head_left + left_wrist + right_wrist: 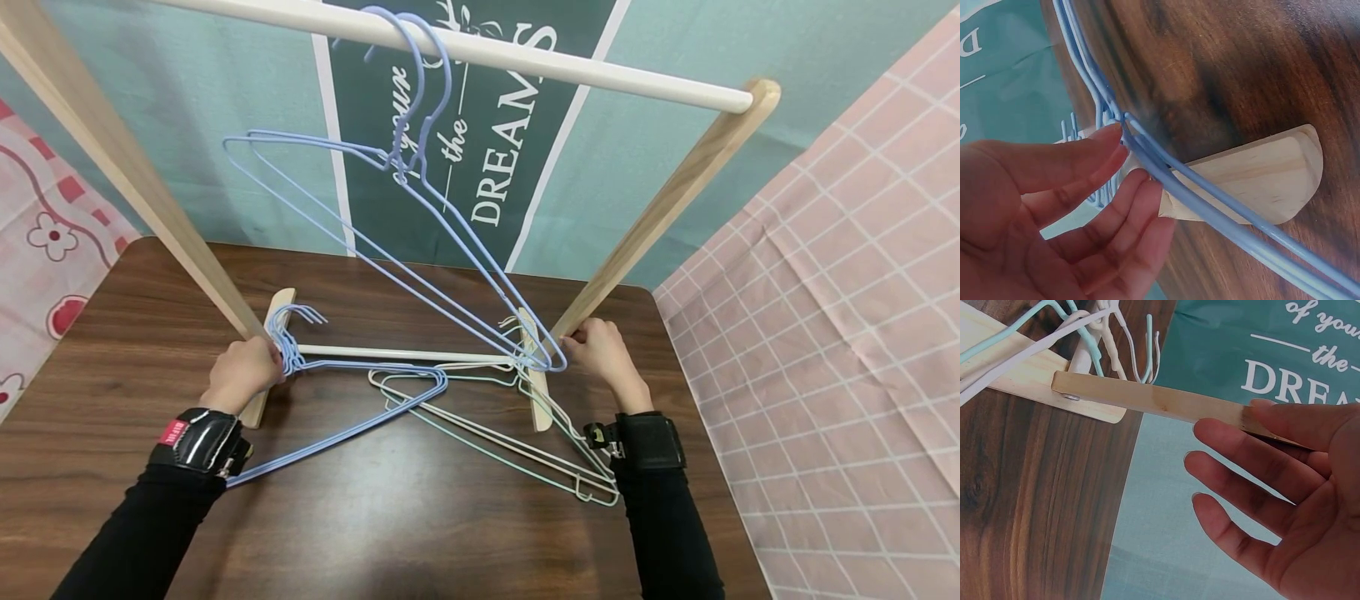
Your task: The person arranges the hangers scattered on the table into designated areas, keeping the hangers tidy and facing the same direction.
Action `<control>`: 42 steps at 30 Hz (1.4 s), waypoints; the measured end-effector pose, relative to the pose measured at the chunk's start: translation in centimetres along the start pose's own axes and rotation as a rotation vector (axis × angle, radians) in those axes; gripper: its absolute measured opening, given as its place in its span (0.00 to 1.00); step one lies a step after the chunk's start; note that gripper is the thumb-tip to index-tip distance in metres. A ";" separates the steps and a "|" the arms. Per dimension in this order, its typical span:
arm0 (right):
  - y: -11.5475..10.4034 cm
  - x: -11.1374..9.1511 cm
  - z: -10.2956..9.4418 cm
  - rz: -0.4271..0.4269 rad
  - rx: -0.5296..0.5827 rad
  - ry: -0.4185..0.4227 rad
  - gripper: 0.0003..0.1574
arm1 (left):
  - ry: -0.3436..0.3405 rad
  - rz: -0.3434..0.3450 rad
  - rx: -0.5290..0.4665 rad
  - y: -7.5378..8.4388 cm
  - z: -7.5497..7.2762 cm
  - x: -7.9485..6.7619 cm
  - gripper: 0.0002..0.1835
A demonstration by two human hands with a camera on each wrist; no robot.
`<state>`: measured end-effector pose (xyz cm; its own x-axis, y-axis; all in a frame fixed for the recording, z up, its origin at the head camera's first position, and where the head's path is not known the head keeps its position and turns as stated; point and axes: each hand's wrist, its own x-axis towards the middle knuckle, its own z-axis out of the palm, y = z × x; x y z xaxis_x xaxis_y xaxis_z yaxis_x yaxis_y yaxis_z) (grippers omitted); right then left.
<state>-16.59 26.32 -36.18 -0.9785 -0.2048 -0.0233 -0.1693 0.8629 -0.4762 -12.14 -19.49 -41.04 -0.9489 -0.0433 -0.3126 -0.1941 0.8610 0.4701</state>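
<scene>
My left hand is low beside the left post of a small wooden clothes rack. In the left wrist view, its thumb and fingertips pinch a bundle of blue hangers near their necks, in front of the rack's pale wooden foot. On the other side, my right hand holds the right post near its lower end. Thumb and index finger pinch this post in the right wrist view, while the other fingers spread below. Two blue hangers hang from the white top rod.
White and pale green hangers lean at the right foot, overlapping the blue bundle's end. A white lower rod joins the feet. Behind the brown table hangs a green cloth with lettering; pink checked cloth borders the right.
</scene>
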 end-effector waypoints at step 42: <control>-0.1 0.0 -0.1 0.002 0.002 -0.011 0.11 | -0.091 0.116 0.053 0.0 -0.5 -0.1 0.06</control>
<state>-16.56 26.25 -36.08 -0.9775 -0.2084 -0.0333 -0.1674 0.8621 -0.4783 -12.14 -19.77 -40.60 -0.9374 0.1016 -0.3332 -0.0693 0.8830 0.4642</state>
